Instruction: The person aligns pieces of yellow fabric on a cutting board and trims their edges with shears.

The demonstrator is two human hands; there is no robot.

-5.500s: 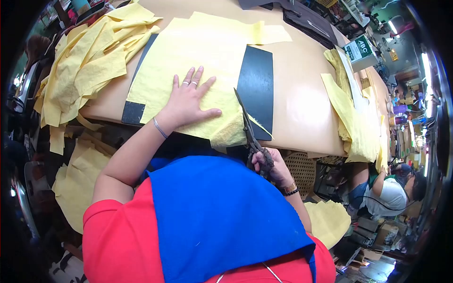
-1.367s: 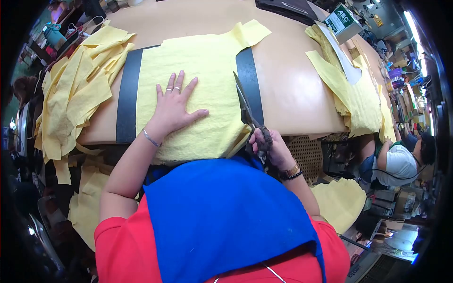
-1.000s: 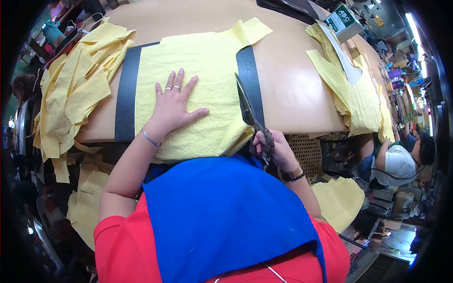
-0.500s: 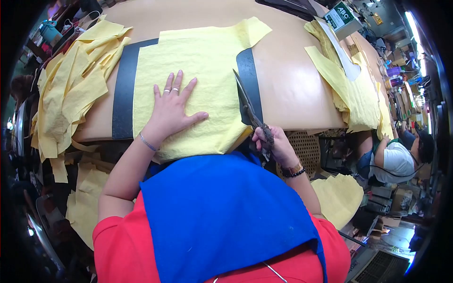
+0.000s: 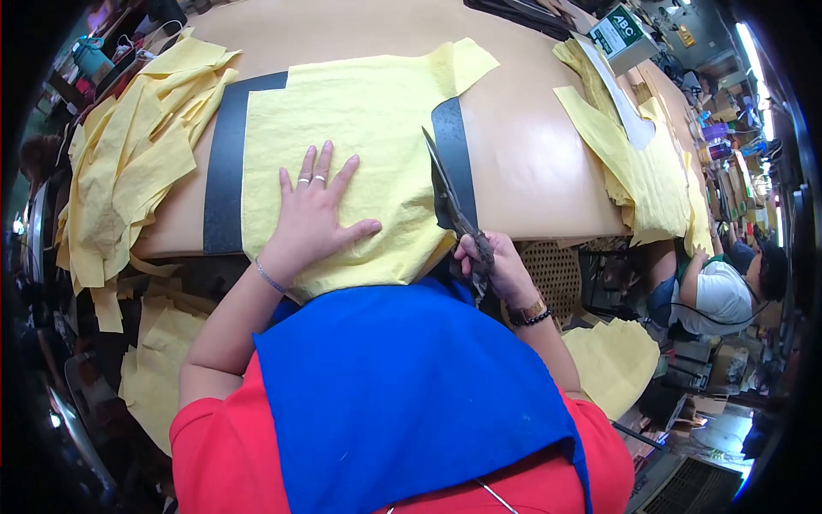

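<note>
A yellow fabric sheet [image 5: 342, 111] lies over a black board [image 5: 225, 171] on the tan table. Spread flat on the sheet is my left hand [image 5: 312, 210], its fingers apart and pressing the cloth. Beside the sheet's right edge, my right hand [image 5: 501, 265] grips a pair of large dark scissors [image 5: 452, 193] by the handles. The blades look nearly closed and point away from me, lying over the board's right strip. The sheet's near edge hangs toward the blue cloth [image 5: 411, 377] on my lap and chest.
Heaped yellow fabric pieces [image 5: 137, 154] lie at the table's left. More yellow pieces [image 5: 638, 184] with a white pattern piece [image 5: 629, 116] and a green-and-white box [image 5: 621, 38] are at right. Another person [image 5: 719, 291] sits beyond the table's right side.
The yellow sheet, with my left hand on it, has shifted slightly down toward me. The scissors stay at its right edge in my right hand, almost unmoved.
</note>
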